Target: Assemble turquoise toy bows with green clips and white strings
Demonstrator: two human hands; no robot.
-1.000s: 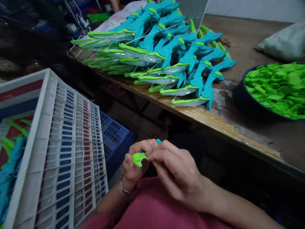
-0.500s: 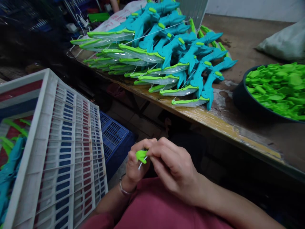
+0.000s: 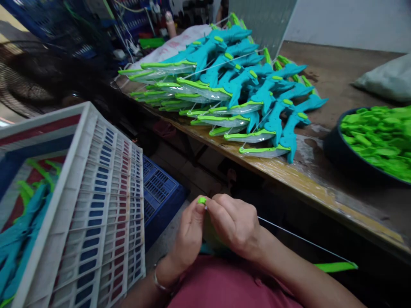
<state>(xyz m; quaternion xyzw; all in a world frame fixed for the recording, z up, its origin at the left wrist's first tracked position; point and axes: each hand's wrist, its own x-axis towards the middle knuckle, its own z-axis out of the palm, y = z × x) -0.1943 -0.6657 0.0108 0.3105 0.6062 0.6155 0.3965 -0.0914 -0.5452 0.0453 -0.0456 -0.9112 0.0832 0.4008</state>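
In front of my body, my left hand (image 3: pixel 189 233) is closed, its thumb and finger pinching a small bright green plastic piece (image 3: pixel 201 200). My right hand (image 3: pixel 235 224) is closed right beside it, fingertips against the piece, where a bit of white string shows. From behind the right hand a taut string (image 3: pixel 302 235) runs to the tip of a green bow limb (image 3: pixel 337 267) beyond my right forearm. A bit of teal plastic (image 3: pixel 205 248) shows below the hands; the rest of this toy bow is hidden.
Teal-and-green toy bows (image 3: pixel 237 87) lie heaped on the table (image 3: pixel 340 196). A dark tub (image 3: pixel 337 154) of green pieces stands at the right, near a pale sack (image 3: pixel 387 79). At the left, a white crate (image 3: pixel 96 214) holds more bows, beside a blue crate (image 3: pixel 160 188).
My hands have drawn closer together and turned, so less of the green piece shows. The string and green limb at the right have come into view. The camera has tilted up slightly and shifted left.
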